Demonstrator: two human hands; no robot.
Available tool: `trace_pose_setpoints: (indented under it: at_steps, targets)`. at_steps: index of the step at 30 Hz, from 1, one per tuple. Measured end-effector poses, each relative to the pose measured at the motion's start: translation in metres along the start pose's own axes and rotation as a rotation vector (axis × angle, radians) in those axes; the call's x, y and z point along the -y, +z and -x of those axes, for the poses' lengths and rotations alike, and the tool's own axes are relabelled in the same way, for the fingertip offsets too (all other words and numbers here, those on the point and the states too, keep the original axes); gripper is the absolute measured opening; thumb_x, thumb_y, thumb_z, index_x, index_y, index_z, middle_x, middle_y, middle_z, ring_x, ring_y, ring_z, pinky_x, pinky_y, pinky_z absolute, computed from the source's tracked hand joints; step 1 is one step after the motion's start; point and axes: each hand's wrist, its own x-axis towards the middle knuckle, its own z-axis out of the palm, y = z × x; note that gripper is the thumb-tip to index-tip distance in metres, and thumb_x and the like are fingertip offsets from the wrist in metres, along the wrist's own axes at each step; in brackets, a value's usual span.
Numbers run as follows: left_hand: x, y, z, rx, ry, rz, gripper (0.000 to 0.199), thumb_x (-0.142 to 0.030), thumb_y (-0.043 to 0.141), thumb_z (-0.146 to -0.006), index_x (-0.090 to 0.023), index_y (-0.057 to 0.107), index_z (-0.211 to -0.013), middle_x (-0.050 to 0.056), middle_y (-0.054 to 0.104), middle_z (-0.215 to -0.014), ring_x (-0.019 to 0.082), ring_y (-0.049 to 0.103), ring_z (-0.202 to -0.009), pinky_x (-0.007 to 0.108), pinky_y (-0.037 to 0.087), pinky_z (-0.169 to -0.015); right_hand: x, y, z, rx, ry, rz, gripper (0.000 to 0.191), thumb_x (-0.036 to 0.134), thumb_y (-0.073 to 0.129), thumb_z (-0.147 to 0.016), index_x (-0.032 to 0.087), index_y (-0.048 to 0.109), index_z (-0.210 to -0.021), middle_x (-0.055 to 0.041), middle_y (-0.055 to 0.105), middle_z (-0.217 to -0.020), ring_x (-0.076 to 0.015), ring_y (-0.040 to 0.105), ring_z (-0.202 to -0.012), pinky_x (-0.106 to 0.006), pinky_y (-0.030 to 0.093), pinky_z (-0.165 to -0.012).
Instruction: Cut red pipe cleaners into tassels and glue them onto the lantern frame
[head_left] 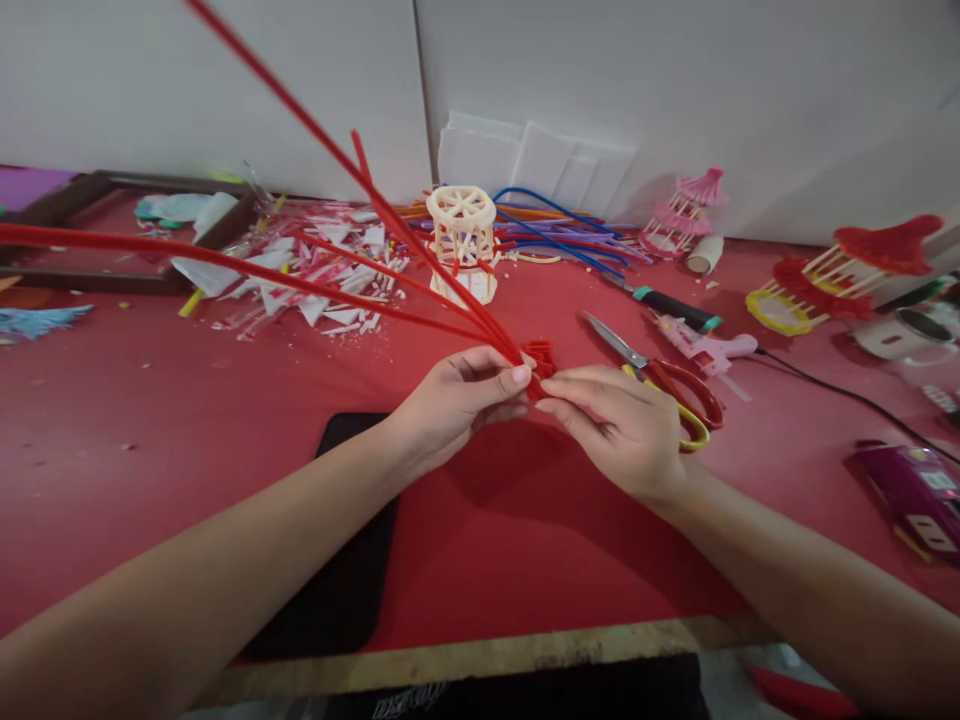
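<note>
Several long red pipe cleaners (420,243) fan out up and to the left from between the thumb and fingers of my left hand (472,395). Their near ends meet a small folded red pipe-cleaner piece (541,358), partly covered by my fingertips. My right hand (619,415) pinches the lower right of that piece, thumb and forefinger closed on it. Both hands are close together above the red table. Just behind my right hand lie scissors (649,370) with red and yellow handles, blades slightly apart.
A cream lattice tower (463,235) stands behind my hands. Plastic scraps (330,270) lie left of it, coloured pipe cleaners (562,225) behind. A pink glue gun (709,345), mug (904,335) and purple power strip (911,490) sit right. A black tablet-like slab (345,560) lies under my left forearm.
</note>
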Motion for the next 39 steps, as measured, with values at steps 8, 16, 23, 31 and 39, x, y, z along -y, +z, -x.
trace_pose_setpoints:
  at_steps: [8,16,23,31,39]
  targets:
    - [0.001,-0.001,-0.001,0.019,0.010,-0.004,0.025,-0.023,0.094,-0.055,-0.015,0.072,-0.065,-0.002,0.075,-0.069,0.007,0.068,-0.062,0.016,0.057,-0.063,0.002,0.001,0.001,0.027,0.158,-0.183,0.010,0.014,0.070,-0.085,0.023,0.074,-0.091,-0.0021,0.076,-0.088,-0.0148,0.071,-0.081,-0.028,0.059,-0.077]
    - [0.000,0.001,0.000,0.034,0.046,-0.045,0.022,-0.024,0.093,-0.057,-0.018,0.078,-0.073,-0.002,0.076,-0.070,0.008,0.068,-0.066,0.017,0.055,-0.068,0.004,0.004,0.000,0.069,0.611,-0.633,0.008,0.021,0.080,-0.076,0.024,0.075,-0.081,0.0010,0.076,-0.083,-0.0124,0.070,-0.076,-0.024,0.057,-0.071]
    - [0.000,0.000,0.001,0.085,0.066,-0.096,0.021,-0.026,0.092,-0.058,-0.016,0.077,-0.069,-0.001,0.074,-0.064,0.009,0.066,-0.061,0.021,0.054,-0.070,0.002,0.013,0.005,0.081,0.865,-1.017,0.018,0.028,0.085,-0.070,0.023,0.071,-0.080,0.0041,0.074,-0.072,-0.0122,0.072,-0.065,-0.025,0.060,-0.067]
    - [-0.001,0.001,0.002,0.051,-0.029,-0.063,0.027,-0.029,0.093,-0.057,-0.016,0.076,-0.072,-0.002,0.073,-0.069,0.010,0.068,-0.067,0.022,0.057,-0.069,0.014,0.002,0.003,0.013,0.326,-0.184,0.005,0.018,0.070,-0.085,0.021,0.073,-0.087,-0.0014,0.079,-0.079,-0.0147,0.075,-0.068,-0.023,0.062,-0.067]
    - [-0.004,0.002,0.004,0.108,-0.009,-0.082,0.025,-0.028,0.091,-0.061,-0.016,0.073,-0.073,-0.001,0.071,-0.070,0.012,0.068,-0.067,0.023,0.057,-0.068,0.012,0.001,0.001,0.025,0.431,-0.359,0.003,0.021,0.070,-0.085,0.023,0.072,-0.086,-0.0004,0.078,-0.077,-0.0156,0.075,-0.067,-0.025,0.063,-0.066]
